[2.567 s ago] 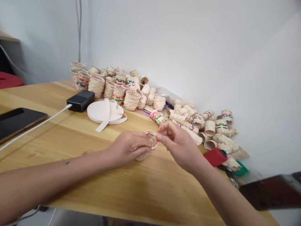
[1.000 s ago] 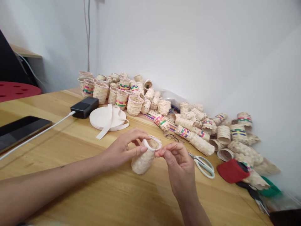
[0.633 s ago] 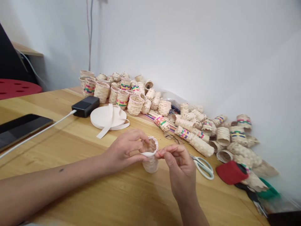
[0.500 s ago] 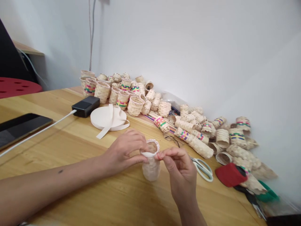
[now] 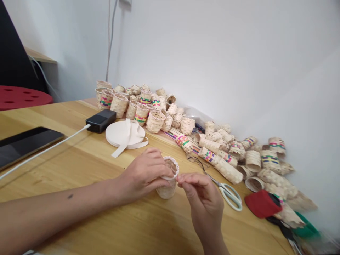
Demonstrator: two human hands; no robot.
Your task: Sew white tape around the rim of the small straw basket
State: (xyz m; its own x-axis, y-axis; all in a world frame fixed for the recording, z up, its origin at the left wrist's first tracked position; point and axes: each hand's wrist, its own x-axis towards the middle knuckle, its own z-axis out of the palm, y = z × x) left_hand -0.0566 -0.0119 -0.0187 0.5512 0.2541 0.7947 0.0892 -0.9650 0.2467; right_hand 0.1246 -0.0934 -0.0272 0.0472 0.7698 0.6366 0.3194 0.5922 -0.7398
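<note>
A small pale woven basket (image 5: 166, 191) stands on the wooden table in front of me, its mouth edged with a white and pinkish wrapped rim. My left hand (image 5: 148, 171) grips it from the left, fingers at the rim and thumb against the outer side. On the right of the rim, my right hand (image 5: 202, 198) is pinched at thumb and forefinger; something small and pinkish shows at the fingertips, too small to name. Beyond my left hand lies a roll of white ribbon (image 5: 124, 134) with loose ends.
Many woven baskets (image 5: 155, 121) are piled along the wall. Scissors (image 5: 230, 196), glasses (image 5: 198, 161) and a red object (image 5: 262, 204) lie to the right. A black phone (image 5: 29, 143), a white cable (image 5: 53, 145) and a black device (image 5: 101, 120) lie left.
The basket now leans slightly differently under my left hand, whose fingers have come further over the rim. My right fingertips are a little lower, just off the rim. The view has shifted slightly.
</note>
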